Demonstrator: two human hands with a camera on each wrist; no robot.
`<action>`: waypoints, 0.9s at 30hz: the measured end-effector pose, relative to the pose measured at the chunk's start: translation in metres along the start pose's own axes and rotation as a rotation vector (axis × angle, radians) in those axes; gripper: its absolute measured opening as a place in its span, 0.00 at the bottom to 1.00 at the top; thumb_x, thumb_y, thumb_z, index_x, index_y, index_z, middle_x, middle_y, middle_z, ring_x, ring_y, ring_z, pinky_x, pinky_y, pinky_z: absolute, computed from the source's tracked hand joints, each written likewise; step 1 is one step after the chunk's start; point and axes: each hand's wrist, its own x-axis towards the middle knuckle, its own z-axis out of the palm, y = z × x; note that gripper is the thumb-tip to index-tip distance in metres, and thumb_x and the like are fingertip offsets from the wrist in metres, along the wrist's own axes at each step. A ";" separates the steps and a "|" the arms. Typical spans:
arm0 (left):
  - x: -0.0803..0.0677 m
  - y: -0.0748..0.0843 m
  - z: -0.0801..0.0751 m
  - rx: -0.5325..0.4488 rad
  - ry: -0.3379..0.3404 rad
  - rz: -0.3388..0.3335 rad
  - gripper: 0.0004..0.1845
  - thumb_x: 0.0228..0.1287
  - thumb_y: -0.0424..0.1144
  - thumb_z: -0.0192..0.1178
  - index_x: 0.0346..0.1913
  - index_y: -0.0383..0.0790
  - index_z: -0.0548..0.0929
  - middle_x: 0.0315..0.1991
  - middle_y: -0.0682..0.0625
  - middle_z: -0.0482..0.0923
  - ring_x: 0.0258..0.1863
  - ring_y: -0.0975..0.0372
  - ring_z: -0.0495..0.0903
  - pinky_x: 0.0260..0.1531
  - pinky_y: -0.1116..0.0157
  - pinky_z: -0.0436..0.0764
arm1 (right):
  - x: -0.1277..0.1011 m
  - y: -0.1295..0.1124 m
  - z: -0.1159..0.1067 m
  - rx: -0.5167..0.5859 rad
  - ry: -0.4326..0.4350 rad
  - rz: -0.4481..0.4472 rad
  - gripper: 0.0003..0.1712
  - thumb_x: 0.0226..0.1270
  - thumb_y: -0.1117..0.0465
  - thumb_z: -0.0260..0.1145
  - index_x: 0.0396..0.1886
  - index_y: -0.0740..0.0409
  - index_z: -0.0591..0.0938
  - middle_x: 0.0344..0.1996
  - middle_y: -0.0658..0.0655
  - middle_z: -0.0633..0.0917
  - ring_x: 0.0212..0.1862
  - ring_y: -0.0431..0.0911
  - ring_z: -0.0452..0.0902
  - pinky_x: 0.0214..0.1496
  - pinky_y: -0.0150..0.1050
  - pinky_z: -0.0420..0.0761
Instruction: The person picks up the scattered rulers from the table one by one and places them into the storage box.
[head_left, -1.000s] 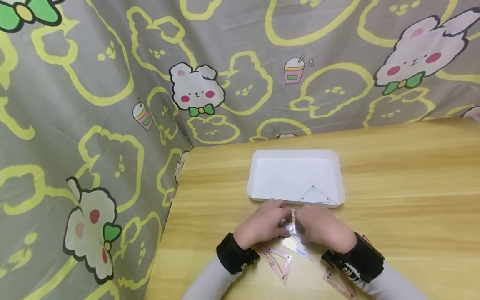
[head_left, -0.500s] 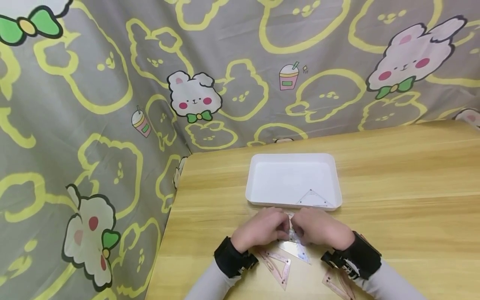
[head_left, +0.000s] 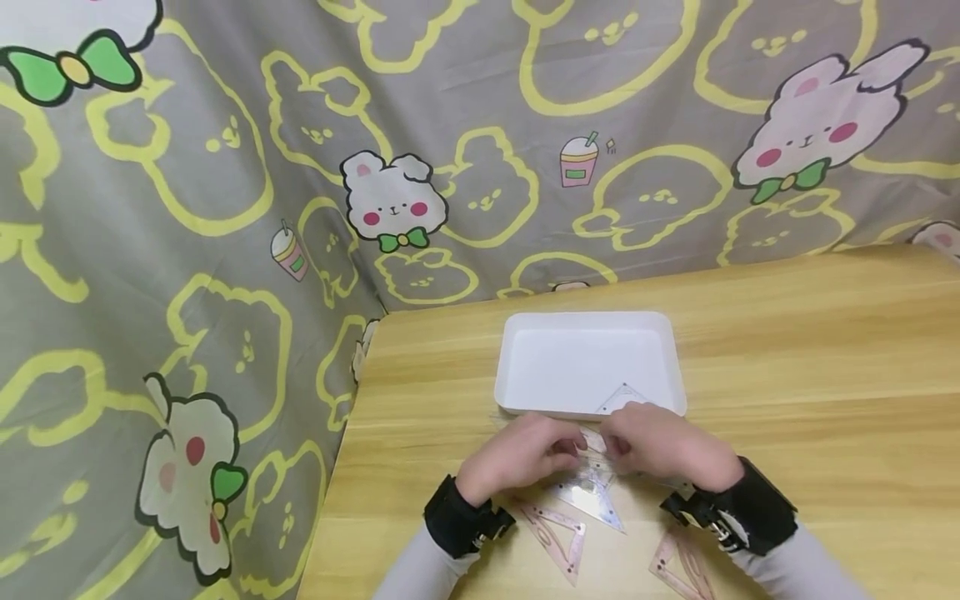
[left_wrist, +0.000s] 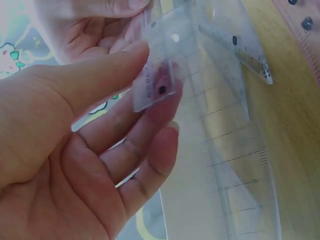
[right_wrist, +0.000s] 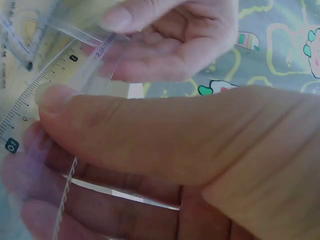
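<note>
My left hand (head_left: pixel 521 454) pinches one end of a clear plastic ruler (left_wrist: pixel 156 75) between thumb and fingers. My right hand (head_left: pixel 667 442) grips clear plastic too; in the right wrist view its thumb lies on a ruler (right_wrist: pixel 57 65) with a printed scale and a wavy edge. Both hands are close together, just in front of the white tray (head_left: pixel 504 358). Below them lies a clear set square (head_left: pixel 596 502). Overlapping clear pieces make it hard to tell where each held piece ends. A clear set square (head_left: pixel 621 395) sits in the tray, partly hidden by the right hand.
Two pink set squares, one to the left (head_left: pixel 558 546) and one to the right (head_left: pixel 681 571), lie near the wrists on the wooden table (head_left: pixel 825 375). A wide clear ruler (left_wrist: pixel 235 160) with grid lines lies beside the left hand. A patterned curtain (head_left: pixel 480 125) encloses the back and left.
My right hand has shifted right and slightly up, widening the gap between the hands. It now covers part of the set square in the tray. The head view has tilted slightly.
</note>
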 end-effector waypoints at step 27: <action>0.006 -0.017 0.009 -0.165 0.115 -0.112 0.04 0.76 0.38 0.63 0.46 0.44 0.87 0.38 0.56 0.87 0.35 0.74 0.79 0.42 0.77 0.78 | -0.002 0.029 -0.023 0.118 0.011 -0.019 0.11 0.68 0.65 0.71 0.28 0.48 0.80 0.25 0.40 0.78 0.29 0.34 0.70 0.34 0.33 0.73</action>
